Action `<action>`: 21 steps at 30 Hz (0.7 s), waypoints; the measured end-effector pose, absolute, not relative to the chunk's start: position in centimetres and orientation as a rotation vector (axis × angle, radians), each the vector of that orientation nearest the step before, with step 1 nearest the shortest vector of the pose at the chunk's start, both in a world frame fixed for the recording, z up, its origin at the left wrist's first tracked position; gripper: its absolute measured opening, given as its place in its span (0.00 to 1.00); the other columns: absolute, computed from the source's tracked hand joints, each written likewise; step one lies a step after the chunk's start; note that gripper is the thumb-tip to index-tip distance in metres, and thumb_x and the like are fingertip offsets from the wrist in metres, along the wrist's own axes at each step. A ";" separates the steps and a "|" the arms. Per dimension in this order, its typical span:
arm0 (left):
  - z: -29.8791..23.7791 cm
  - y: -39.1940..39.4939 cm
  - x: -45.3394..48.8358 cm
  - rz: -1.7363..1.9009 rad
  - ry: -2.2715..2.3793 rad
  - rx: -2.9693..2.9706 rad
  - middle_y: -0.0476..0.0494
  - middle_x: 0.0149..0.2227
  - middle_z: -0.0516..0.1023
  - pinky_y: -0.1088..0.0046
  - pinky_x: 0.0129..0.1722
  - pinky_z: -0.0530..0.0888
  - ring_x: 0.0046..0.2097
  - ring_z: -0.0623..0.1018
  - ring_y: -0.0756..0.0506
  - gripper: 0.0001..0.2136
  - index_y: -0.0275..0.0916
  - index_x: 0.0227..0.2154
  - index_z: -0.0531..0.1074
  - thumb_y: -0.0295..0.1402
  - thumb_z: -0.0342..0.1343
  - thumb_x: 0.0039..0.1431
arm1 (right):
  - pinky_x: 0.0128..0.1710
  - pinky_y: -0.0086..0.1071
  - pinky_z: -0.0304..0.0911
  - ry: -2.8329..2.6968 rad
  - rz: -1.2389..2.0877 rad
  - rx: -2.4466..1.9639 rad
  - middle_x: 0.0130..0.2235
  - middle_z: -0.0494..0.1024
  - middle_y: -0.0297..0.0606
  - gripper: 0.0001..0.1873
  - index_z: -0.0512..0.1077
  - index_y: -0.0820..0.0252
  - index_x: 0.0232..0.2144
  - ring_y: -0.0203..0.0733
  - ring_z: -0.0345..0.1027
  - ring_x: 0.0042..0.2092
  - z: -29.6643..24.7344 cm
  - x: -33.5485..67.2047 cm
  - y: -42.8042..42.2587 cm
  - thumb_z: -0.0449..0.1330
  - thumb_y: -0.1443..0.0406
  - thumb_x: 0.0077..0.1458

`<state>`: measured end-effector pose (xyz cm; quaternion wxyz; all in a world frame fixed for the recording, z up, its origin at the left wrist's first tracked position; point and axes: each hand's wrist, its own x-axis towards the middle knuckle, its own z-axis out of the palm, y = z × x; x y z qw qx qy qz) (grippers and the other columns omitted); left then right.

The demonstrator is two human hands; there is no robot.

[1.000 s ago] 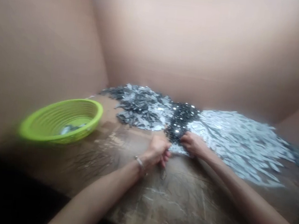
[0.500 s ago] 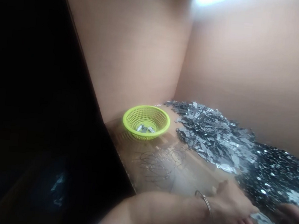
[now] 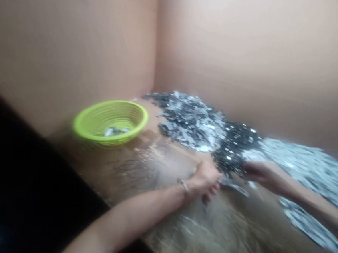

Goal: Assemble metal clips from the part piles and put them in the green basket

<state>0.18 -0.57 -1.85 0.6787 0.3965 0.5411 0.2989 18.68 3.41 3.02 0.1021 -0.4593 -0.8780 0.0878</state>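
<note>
My left hand [image 3: 207, 177], with a bracelet [image 3: 183, 185] at its wrist, is low over the table, its fingers curled in. What they hold, if anything, I cannot make out. Just beyond it lies a heap of small dark shiny metal pieces [image 3: 238, 140]. My right hand [image 3: 260, 174] is at the near right edge of that heap, blurred, its fingertips hidden. A few flat silvery pieces [image 3: 236, 186] lie between the two hands. On the left stands a yellow-green plastic basket [image 3: 80, 127] with a few metal pieces [image 3: 115, 131] in it.
A heap of flat silvery scraps [image 3: 190, 120] lies against the back wall [image 3: 253, 71]. Long pale strips [image 3: 312, 165] spread along the right. Clear plastic film seems to cover the brown table [image 3: 235, 238]. Its left edge borders a dark area.
The view has swung right, so the basket and heaps sit further left in the picture. My right hand and forearm now show more fully. My left hand stays with fingers curled.
</note>
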 end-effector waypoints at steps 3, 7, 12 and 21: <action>-1.1 -0.4 0.0 0.603 1.219 0.934 0.50 0.13 0.64 0.76 0.09 0.62 0.12 0.64 0.52 0.08 0.32 0.17 0.62 0.31 0.49 0.46 | 0.24 0.28 0.53 -2.697 0.519 -1.399 0.21 0.71 0.37 0.08 0.70 0.61 0.21 0.34 0.61 0.24 4.8 18.4 3.0 0.54 0.63 0.45; -1.1 -0.6 0.0 0.556 1.160 0.921 0.49 0.14 0.64 0.76 0.09 0.63 0.12 0.64 0.52 0.09 0.31 0.17 0.62 0.32 0.49 0.47 | 0.19 0.26 0.53 -2.331 0.936 -1.570 0.19 0.70 0.35 0.10 0.71 0.63 0.22 0.31 0.59 0.20 4.9 19.0 1.7 0.57 0.60 0.42; -2.3 -0.5 -0.1 0.546 1.060 0.931 0.48 0.16 0.66 0.76 0.11 0.65 0.15 0.67 0.52 0.10 0.30 0.20 0.64 0.34 0.51 0.46 | 0.14 0.24 0.51 -1.907 1.204 -1.488 0.18 0.69 0.34 0.11 0.71 0.65 0.23 0.27 0.55 0.16 4.1 19.0 -0.8 0.59 0.60 0.40; -2.0 -0.8 0.1 0.487 0.982 0.918 0.51 0.15 0.65 0.79 0.10 0.64 0.14 0.66 0.53 0.08 0.31 0.21 0.63 0.33 0.50 0.47 | 0.28 0.30 0.58 -1.929 0.916 -1.188 0.23 0.68 0.34 0.08 0.72 0.61 0.21 0.34 0.60 0.27 1.2 17.4 -1.5 0.62 0.62 0.37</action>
